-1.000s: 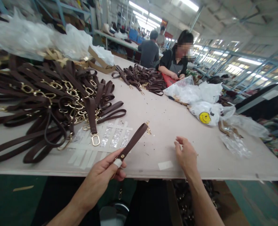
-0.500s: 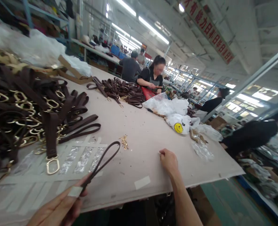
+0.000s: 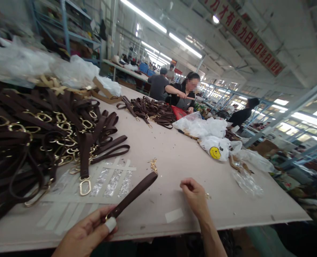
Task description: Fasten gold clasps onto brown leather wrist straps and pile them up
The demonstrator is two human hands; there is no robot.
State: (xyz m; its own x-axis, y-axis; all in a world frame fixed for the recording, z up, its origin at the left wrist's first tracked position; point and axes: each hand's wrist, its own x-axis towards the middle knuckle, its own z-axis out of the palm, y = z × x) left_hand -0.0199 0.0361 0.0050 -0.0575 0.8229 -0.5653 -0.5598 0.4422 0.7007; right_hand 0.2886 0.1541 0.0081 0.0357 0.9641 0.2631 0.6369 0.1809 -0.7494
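My left hand (image 3: 90, 230) is at the table's near edge, closed on one end of a dark brown leather strap (image 3: 134, 193) that points up and to the right over the table. My thumb has white tape on it. My right hand (image 3: 195, 197) rests on the table to the right, fingers curled in a pinch over a tiny gold metal piece (image 3: 208, 196); whether it holds anything I cannot make out. A small heap of gold hardware (image 3: 153, 165) lies just beyond the strap's tip.
A big pile of brown straps with gold buckles (image 3: 40, 139) covers the table's left. Tape strips (image 3: 107, 180) are stuck to the table. Another strap pile (image 3: 153, 111), plastic bags (image 3: 201, 126) and a smiley-face bag (image 3: 216, 150) lie farther off. A person (image 3: 186, 94) works at the far end.
The head camera swung up and right, then back. The strap in my left hand turned from edge-on to flat. My right hand's fingers curled into a pinch on the table.
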